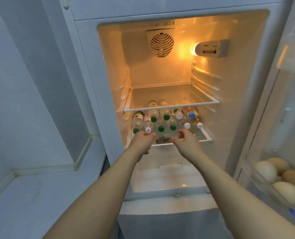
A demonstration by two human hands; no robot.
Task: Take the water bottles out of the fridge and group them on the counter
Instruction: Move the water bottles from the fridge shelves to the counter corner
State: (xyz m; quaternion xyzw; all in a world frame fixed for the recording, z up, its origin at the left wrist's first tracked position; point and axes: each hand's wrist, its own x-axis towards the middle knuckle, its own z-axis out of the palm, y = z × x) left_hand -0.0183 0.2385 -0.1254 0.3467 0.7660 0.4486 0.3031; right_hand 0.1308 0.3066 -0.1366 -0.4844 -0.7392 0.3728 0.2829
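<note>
Inside an open fridge (257,100), about a dozen water bottles (160,118) lie on the lower of two glass shelves (171,107): six green caps (161,128), four white caps (187,125), one blue cap (192,115). Four eggs (265,170) sit in the door rack. Two hands (143,138) reach in.

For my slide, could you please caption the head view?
Both hands reach toward capped water bottles on the open fridge's lower shelf.

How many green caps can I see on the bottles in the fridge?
5. Two in the back row, three in the front row. The upper shelf may hide more.
</note>
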